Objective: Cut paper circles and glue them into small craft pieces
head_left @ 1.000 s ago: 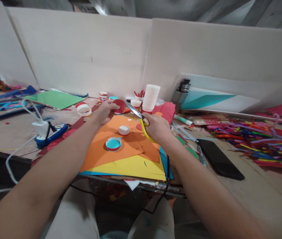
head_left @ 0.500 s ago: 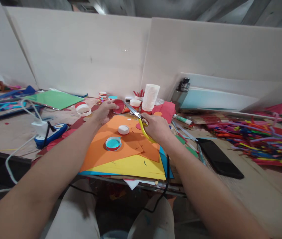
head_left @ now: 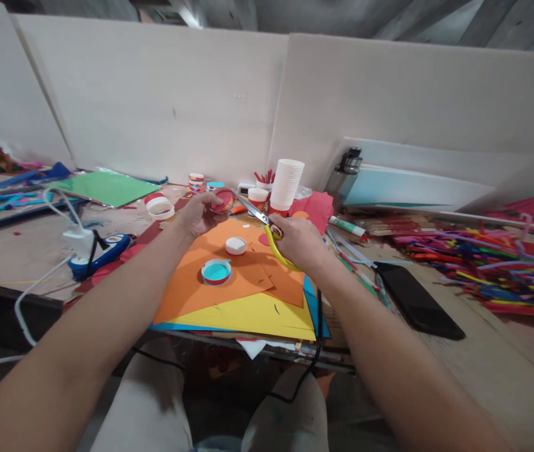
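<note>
Pinched in my left hand point(head_left: 200, 213) is a red round paper-cup piece point(head_left: 223, 201), its flat red face turned partly towards me. Yellow-handled scissors point(head_left: 274, 248) are in my right hand point(head_left: 298, 242), with the metal blades pointing left to the right edge of the red piece; I cannot tell whether they touch it. Below, on orange paper point(head_left: 186, 295), lie a small white round cup base point(head_left: 235, 245) and a cut cup base with a blue inside point(head_left: 216, 271).
Behind the hands stand a stack of white paper cups point(head_left: 289, 182) and a red-banded cup point(head_left: 257, 196). A black phone point(head_left: 418, 301) and colourful pipe cleaners point(head_left: 479, 257) lie on the right. A power strip point(head_left: 100, 254) with a white cable is on the left.
The red piece has tilted slightly in my left hand. The scissors keep nearly the same place beside it, and the whole view has shifted a little.
</note>
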`<action>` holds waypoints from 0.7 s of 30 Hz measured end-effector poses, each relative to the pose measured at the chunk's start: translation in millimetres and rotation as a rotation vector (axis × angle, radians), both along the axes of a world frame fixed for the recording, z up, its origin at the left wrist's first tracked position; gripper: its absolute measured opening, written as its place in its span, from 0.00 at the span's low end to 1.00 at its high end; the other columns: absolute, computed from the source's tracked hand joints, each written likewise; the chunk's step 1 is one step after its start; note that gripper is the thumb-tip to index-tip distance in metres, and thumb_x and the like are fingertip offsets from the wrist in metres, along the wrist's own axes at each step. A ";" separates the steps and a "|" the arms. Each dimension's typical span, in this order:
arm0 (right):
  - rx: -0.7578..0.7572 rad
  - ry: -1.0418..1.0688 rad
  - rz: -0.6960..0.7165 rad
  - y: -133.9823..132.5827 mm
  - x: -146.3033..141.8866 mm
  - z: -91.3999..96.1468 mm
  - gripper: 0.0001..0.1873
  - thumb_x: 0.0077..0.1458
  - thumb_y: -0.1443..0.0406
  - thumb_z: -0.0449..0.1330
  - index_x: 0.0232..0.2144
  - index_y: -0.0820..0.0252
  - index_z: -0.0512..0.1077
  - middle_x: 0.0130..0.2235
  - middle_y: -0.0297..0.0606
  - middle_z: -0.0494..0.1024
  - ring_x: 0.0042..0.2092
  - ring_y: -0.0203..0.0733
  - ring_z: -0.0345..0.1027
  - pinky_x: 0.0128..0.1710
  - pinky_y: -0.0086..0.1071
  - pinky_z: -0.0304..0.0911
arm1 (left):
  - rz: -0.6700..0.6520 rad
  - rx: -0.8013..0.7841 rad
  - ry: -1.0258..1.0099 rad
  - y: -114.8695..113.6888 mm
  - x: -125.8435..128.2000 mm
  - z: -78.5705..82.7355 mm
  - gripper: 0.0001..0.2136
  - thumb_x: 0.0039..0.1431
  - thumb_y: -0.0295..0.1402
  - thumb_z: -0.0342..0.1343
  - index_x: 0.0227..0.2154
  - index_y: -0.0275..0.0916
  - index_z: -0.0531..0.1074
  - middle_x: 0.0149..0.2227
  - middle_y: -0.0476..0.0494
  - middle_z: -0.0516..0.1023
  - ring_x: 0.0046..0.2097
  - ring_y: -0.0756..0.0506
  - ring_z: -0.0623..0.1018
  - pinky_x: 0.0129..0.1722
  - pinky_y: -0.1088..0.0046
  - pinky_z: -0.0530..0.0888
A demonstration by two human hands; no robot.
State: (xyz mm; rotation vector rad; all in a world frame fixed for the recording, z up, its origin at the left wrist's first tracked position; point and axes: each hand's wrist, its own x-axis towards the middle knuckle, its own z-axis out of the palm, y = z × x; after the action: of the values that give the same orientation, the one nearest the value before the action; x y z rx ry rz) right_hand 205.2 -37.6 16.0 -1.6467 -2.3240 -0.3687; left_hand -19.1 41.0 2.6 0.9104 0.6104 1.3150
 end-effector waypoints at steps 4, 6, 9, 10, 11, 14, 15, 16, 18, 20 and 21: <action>0.020 -0.005 0.015 0.9 1.4 -1.2 0.22 0.58 0.65 0.51 0.54 0.56 0.72 0.42 0.46 0.82 0.39 0.48 0.73 0.30 0.33 0.50 | -0.028 0.004 -0.024 -0.9 0.7 0.0 0.12 0.32 0.21 0.54 0.25 0.35 0.70 0.22 0.49 0.66 0.22 0.54 0.62 0.16 0.81 0.58; 0.033 -0.008 0.015 1.3 2.1 -1.9 0.22 0.58 0.65 0.52 0.54 0.56 0.72 0.42 0.46 0.82 0.38 0.48 0.73 0.30 0.33 0.49 | -0.017 0.000 -0.019 -1.4 1.3 0.4 0.11 0.32 0.21 0.54 0.25 0.36 0.69 0.22 0.49 0.66 0.22 0.54 0.63 0.16 0.81 0.58; 0.033 -0.014 0.003 1.5 2.5 -2.4 0.23 0.58 0.65 0.52 0.54 0.55 0.72 0.41 0.46 0.82 0.38 0.48 0.73 0.29 0.33 0.49 | -0.008 -0.015 -0.013 -2.6 1.8 2.1 0.12 0.32 0.21 0.54 0.26 0.36 0.69 0.22 0.50 0.67 0.22 0.54 0.65 0.16 0.81 0.59; 0.030 -0.014 0.000 1.4 2.5 -2.3 0.23 0.58 0.65 0.52 0.54 0.55 0.72 0.41 0.46 0.82 0.38 0.48 0.73 0.30 0.33 0.49 | -0.002 -0.021 -0.010 -2.8 1.7 2.8 0.13 0.32 0.21 0.54 0.27 0.36 0.69 0.22 0.50 0.68 0.23 0.54 0.66 0.17 0.81 0.61; 0.029 -0.013 -0.002 1.4 2.5 -2.2 0.22 0.57 0.65 0.52 0.54 0.55 0.72 0.41 0.46 0.82 0.38 0.47 0.73 0.30 0.32 0.50 | 0.012 -0.028 -0.008 -2.8 1.5 3.3 0.13 0.32 0.21 0.54 0.27 0.36 0.70 0.23 0.50 0.69 0.23 0.53 0.68 0.18 0.81 0.63; 0.022 0.022 -0.017 1.9 3.0 -2.5 0.21 0.58 0.65 0.51 0.52 0.55 0.74 0.40 0.46 0.82 0.38 0.47 0.73 0.30 0.32 0.51 | 0.090 -0.040 -0.006 -0.8 0.4 3.1 0.13 0.33 0.21 0.56 0.28 0.37 0.70 0.25 0.50 0.72 0.26 0.53 0.71 0.22 0.80 0.69; 0.013 0.046 -0.035 2.5 3.4 -3.2 0.20 0.59 0.65 0.51 0.51 0.55 0.74 0.40 0.46 0.82 0.38 0.47 0.74 0.30 0.32 0.52 | 0.116 -0.037 0.001 0.3 0.1 2.2 0.13 0.33 0.21 0.56 0.28 0.37 0.70 0.25 0.50 0.73 0.26 0.53 0.72 0.23 0.79 0.70; -0.003 0.074 -0.059 3.5 4.0 -4.5 0.20 0.60 0.64 0.50 0.50 0.55 0.75 0.39 0.46 0.82 0.38 0.47 0.74 0.30 0.32 0.53 | 0.136 -0.028 0.017 1.6 -0.1 1.0 0.13 0.33 0.21 0.57 0.28 0.36 0.70 0.26 0.50 0.74 0.27 0.52 0.72 0.24 0.79 0.70; -0.049 0.128 -0.098 6.1 5.3 -8.5 0.19 0.60 0.63 0.51 0.49 0.55 0.76 0.39 0.46 0.82 0.38 0.47 0.75 0.31 0.32 0.55 | 0.148 0.002 0.082 3.4 0.5 -1.8 0.12 0.34 0.22 0.58 0.27 0.36 0.71 0.26 0.50 0.74 0.26 0.52 0.72 0.23 0.79 0.69; -0.102 0.170 -0.096 8.5 6.0 -13.9 0.17 0.59 0.62 0.54 0.48 0.55 0.76 0.41 0.45 0.82 0.40 0.47 0.76 0.34 0.31 0.58 | 0.124 0.042 0.171 3.5 2.2 -4.0 0.12 0.34 0.23 0.58 0.28 0.35 0.72 0.25 0.49 0.74 0.25 0.52 0.71 0.21 0.80 0.66; -0.125 0.189 -0.089 9.1 5.7 -16.7 0.17 0.58 0.62 0.55 0.48 0.56 0.76 0.42 0.44 0.82 0.42 0.47 0.76 0.35 0.31 0.59 | 0.105 0.059 0.208 2.9 3.4 -4.7 0.12 0.34 0.23 0.59 0.28 0.35 0.73 0.25 0.49 0.74 0.25 0.52 0.71 0.20 0.80 0.65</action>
State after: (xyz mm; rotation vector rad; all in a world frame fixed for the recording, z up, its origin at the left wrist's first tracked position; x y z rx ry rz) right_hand 210.8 -28.5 -0.7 -1.7635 -2.1786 -0.0816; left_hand -15.7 43.9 -2.1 1.0843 0.7928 1.3479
